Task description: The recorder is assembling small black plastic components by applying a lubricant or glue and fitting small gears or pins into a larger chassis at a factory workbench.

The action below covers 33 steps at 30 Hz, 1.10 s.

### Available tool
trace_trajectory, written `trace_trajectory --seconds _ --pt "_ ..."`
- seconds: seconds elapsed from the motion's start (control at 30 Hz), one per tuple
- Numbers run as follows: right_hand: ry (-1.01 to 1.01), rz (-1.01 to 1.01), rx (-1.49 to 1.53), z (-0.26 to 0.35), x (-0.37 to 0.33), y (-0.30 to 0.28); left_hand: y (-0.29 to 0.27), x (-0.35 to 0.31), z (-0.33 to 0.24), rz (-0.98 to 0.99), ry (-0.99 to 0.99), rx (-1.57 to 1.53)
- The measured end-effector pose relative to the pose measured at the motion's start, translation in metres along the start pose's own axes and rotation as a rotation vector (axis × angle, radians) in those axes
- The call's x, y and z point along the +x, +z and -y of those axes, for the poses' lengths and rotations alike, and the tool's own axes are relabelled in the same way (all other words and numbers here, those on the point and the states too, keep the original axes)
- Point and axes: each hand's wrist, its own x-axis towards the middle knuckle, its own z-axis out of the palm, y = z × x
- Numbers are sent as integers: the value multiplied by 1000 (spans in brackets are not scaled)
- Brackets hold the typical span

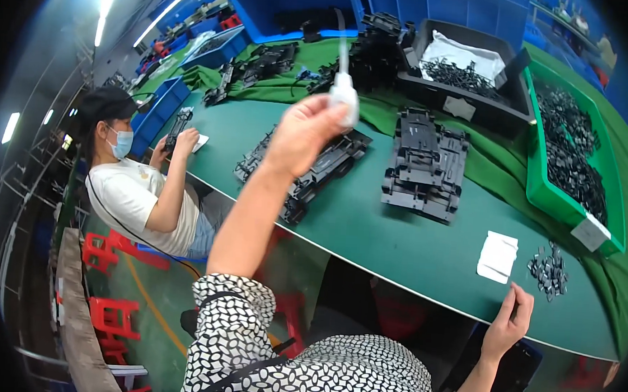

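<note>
My left hand (303, 134) is raised over the table, its fingers closed round a white bottle-like thing with a long thin pale stem (344, 97) pointing up; blur hides its exact kind. Below and behind it lie black plastic frame assemblies (330, 172), partly covered by my forearm. To their right stands a stack of similar black assemblies (425, 163). My right hand (507, 323) is at the table's front edge with its fingers curled together; whatever they may hold is too small to see. Just beyond it are white cards (498, 256) and a loose pile of small black parts (548, 271).
A green bin (603, 227) of small black parts stands at the right, beside a black crate (502, 110) with a white bag and more parts. Blue bins (293, 8) line the back. At the left a masked person (149, 186) sits holding a black part.
</note>
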Motion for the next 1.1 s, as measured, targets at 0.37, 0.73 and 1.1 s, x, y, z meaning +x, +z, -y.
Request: trace_trajectory --seconds 0.37,0.73,1.1 --pt "-115 23 -187 1 5 9 -186 70 23 -502 -137 934" --pt "-102 31 -325 10 5 14 -264 110 88 -520 -207 1309" --pt "-70 39 -348 9 12 21 -279 92 52 -348 -434 1330"
